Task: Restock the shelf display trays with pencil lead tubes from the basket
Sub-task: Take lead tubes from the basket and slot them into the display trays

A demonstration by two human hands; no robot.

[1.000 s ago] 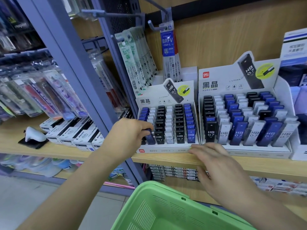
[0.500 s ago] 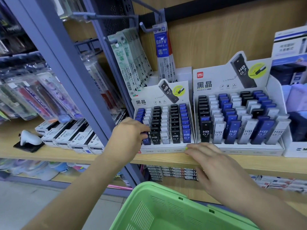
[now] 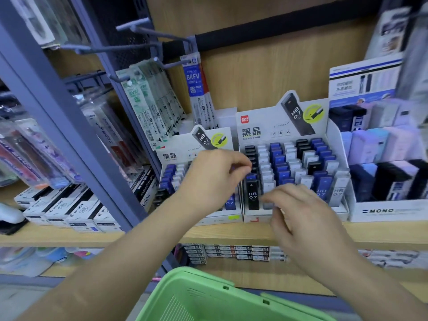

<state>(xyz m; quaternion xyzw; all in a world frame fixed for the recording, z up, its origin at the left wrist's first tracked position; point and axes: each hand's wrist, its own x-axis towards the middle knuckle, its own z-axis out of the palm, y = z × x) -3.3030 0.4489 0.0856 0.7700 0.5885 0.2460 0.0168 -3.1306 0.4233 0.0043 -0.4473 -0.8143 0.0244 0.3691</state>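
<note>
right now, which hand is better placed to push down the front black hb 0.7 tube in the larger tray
Likely right: the right hand reaches in close beside the black HB 0.7 tube, while the left hand is pinched higher and farther back.

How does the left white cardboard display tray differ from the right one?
The left white cardboard display tray is smaller, its header lower; the right white cardboard display tray is larger, its header taller. The left hand hides much of the left tray; the right hand only the right tray's front. Both hold black and blue tubes.
</note>
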